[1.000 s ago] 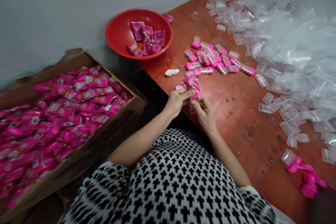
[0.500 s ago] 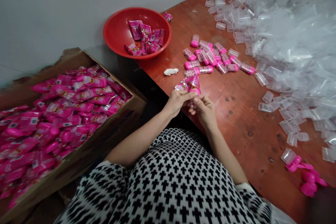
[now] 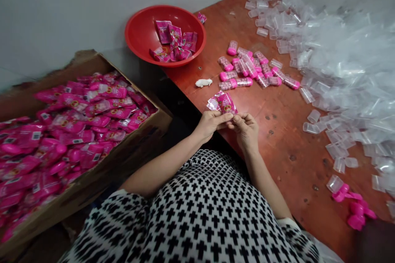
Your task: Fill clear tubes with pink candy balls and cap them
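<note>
Over the near edge of the reddish-brown wooden counter (image 3: 286,131), your left hand (image 3: 210,125) and right hand (image 3: 247,129) meet fingertip to fingertip, both pinched closed on the lower edge of one glossy pink plastic sachet (image 3: 227,104). The sachet stands up above your fingers, tilted slightly left and lifted clear of the counter. A clear crinkled bit shows at its left side; you can't tell if it belongs to the sachet. Just beyond it lies a small white crumpled lump (image 3: 203,83). Right of the lump is a cluster of small clear tubes with pink caps (image 3: 247,70), lying on their sides and touching one another. A round red plastic bowl (image 3: 140,33) sits at the far left corner of the counter, with several pink packets (image 3: 174,41) inside. On your left, apart from the counter, an open brown cardboard box (image 3: 160,121) is heaped with more pink sachets (image 3: 77,131). Along the right side spreads a big pile of empty clear plastic tubes (image 3: 339,57). A few loose pink caps (image 3: 354,209) lie near the right front edge. Your black-and-white cross-patterned garment (image 3: 200,213) fills the bottom of the view.
</note>
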### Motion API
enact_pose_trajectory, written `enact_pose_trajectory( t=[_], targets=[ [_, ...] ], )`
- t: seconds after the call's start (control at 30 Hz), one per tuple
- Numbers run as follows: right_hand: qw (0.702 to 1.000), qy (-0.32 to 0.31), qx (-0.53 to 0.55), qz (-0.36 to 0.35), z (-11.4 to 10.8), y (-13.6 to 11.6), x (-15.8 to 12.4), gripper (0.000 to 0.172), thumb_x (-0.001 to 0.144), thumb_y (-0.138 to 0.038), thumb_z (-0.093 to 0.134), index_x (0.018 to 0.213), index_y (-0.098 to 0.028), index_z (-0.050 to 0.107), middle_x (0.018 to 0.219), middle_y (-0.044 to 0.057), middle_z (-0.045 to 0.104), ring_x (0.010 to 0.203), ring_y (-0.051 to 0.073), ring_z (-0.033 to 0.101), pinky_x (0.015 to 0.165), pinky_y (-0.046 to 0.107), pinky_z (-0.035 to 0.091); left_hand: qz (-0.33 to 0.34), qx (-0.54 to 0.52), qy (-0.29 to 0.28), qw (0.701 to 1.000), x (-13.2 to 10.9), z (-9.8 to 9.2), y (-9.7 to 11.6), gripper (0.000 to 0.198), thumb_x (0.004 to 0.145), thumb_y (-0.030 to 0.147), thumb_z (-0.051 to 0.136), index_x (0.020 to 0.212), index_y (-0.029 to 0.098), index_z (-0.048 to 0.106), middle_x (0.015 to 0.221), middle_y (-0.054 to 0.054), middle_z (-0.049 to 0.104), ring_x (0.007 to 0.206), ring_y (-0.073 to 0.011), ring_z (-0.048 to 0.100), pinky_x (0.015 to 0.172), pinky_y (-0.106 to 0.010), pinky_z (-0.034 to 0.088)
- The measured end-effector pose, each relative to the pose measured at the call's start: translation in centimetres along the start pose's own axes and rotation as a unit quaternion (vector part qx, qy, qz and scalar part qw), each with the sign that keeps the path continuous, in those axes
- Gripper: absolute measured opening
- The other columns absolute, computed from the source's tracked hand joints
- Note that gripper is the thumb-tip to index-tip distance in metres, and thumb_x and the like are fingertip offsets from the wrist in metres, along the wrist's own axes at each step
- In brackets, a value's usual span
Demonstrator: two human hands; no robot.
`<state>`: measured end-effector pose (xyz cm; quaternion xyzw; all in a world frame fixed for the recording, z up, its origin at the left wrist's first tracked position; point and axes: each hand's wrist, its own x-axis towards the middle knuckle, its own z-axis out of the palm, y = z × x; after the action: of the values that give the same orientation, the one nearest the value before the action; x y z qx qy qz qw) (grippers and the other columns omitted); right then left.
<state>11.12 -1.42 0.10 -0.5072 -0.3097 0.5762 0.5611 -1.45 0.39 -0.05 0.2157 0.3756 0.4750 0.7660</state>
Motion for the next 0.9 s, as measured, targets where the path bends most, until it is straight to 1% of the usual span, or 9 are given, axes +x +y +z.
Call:
enact_pose_trajectory(
  t=[0.2, 0.43, 0.5, 0.57, 0.63, 0.7, 0.8, 0.83, 0.9],
  targets=[
    [0.998, -0.048, -0.024, 0.045, 1.7, 0.6, 0.7, 0.031, 0.06, -0.036, 0.081, 0.069, -0.018, 0.057, 0.06, -0.003, 0.066, 0.047, 0.008, 0.061, 0.043, 0.017, 0.05, 0.028, 0.025, -0.015, 0.999, -1.3, -2.1, 1.0, 0.03, 0.061, 0.034, 0.081, 0.072, 0.008, 0.072, 0.069, -0.007, 0.069, 0.062, -0.0152, 0.066, 0.074, -0.034, 0.055],
    [0.982, -0.177, -0.02, 0.064, 6.3, 1.1, 0.9, 0.031, 0.065, -0.04, 0.076, 0.069, -0.02, 0.054, 0.056, -0.006, 0.064, 0.042, 0.007, 0.057, 0.038, 0.015, 0.043, 0.122, 0.062, 0.055, 0.989, -4.2, -4.3, 2.8, 0.021, 0.065, 0.03, 0.078, 0.067, 0.011, 0.071, 0.065, -0.005, 0.068, 0.059, -0.0141, 0.064, 0.071, -0.031, 0.056],
    [0.974, -0.216, -0.024, 0.068, 7.2, 0.8, 0.6, 0.029, 0.067, -0.041, 0.075, 0.073, -0.02, 0.056, 0.059, -0.005, 0.066, 0.044, 0.007, 0.058, 0.039, 0.015, 0.045, 0.16, 0.052, 0.098, 0.981, -5.2, -4.9, 3.8, 0.019, 0.065, 0.03, 0.079, 0.07, 0.013, 0.072, 0.073, -0.006, 0.071, 0.065, -0.0153, 0.067, 0.073, -0.03, 0.056],
    [0.969, -0.234, -0.035, 0.074, 7.3, 0.5, 0.3, 0.029, 0.068, -0.043, 0.074, 0.08, -0.021, 0.058, 0.062, -0.005, 0.067, 0.046, 0.008, 0.06, 0.04, 0.016, 0.046, 0.229, 0.015, 0.178, 0.957, -5.9, -5.9, 5.0, 0.022, 0.067, 0.036, 0.077, 0.077, 0.017, 0.072, 0.088, -0.005, 0.073, 0.078, -0.0169, 0.069, 0.078, -0.029, 0.056],
    [0.971, -0.221, -0.049, 0.073, 6.7, 0.3, 0.3, 0.03, 0.07, -0.044, 0.072, 0.084, -0.021, 0.059, 0.063, -0.005, 0.067, 0.047, 0.008, 0.06, 0.041, 0.016, 0.046, 0.298, -0.022, 0.257, 0.919, -6.2, -7.2, 5.9, 0.028, 0.073, 0.046, 0.07, 0.091, 0.024, 0.071, 0.101, -0.002, 0.072, 0.091, -0.017, 0.068, 0.084, -0.029, 0.054],
    [0.979, -0.183, -0.061, 0.067, 5.6, 0.1, 0.5, 0.029, 0.071, -0.044, 0.071, 0.083, -0.021, 0.058, 0.062, -0.005, 0.067, 0.046, 0.007, 0.059, 0.041, 0.016, 0.045, 0.317, -0.014, 0.286, 0.904, -5.5, -8.1, 6.1, 0.038, 0.077, 0.052, 0.063, 0.107, 0.028, 0.066, 0.105, -0.002, 0.072, 0.097, -0.0172, 0.067, 0.09, -0.03, 0.052],
    [0.986, -0.127, -0.087, 0.058, 3.7, -0.2, 1.2, 0.027, 0.073, -0.042, 0.07, 0.079, -0.019, 0.057, 0.061, -0.004, 0.066, 0.045, 0.006, 0.057, 0.042, 0.015, 0.044, 0.286, 0.135, 0.218, 0.923, -2.7, -8.0, 4.6, 0.047, 0.074, 0.046, 0.069, 0.116, 0.025, 0.063, 0.114, -0.006, 0.069, 0.11, -0.0218, 0.062, 0.099, -0.036, 0.046],
    [0.987, -0.117, -0.099, 0.053, 3.1, -0.3, 1.4, 0.026, 0.074, -0.042, 0.07, 0.078, -0.019, 0.057, 0.061, -0.003, 0.066, 0.045, 0.006, 0.057, 0.042, 0.015, 0.044, 0.284, 0.217, 0.182, 0.916, -1.4, -7.7, 3.9, 0.046, 0.073, 0.042, 0.071, 0.115, 0.024, 0.065, 0.12, -0.007, 0.066, 0.117, -0.023, 0.058, 0.103, -0.038, 0.042],
    [0.986, -0.11, -0.115, 0.044, 2.2, -0.5, 1.7, 0.026, 0.075, -0.041, 0.07, 0.077, -0.018, 0.058, 0.061, -0.003, 0.066, 0.046, 0.006, 0.057, 0.043, 0.016, 0.044, 0.299, 0.38, 0.123, 0.867, 1.4, -6.7, 2.6, 0.041, 0.072, 0.033, 0.073, 0.112, 0.024, 0.067, 0.13, -0.006, 0.059, 0.129, -0.024, 0.047, 0.11, -0.042, 0.033]
  ],
)
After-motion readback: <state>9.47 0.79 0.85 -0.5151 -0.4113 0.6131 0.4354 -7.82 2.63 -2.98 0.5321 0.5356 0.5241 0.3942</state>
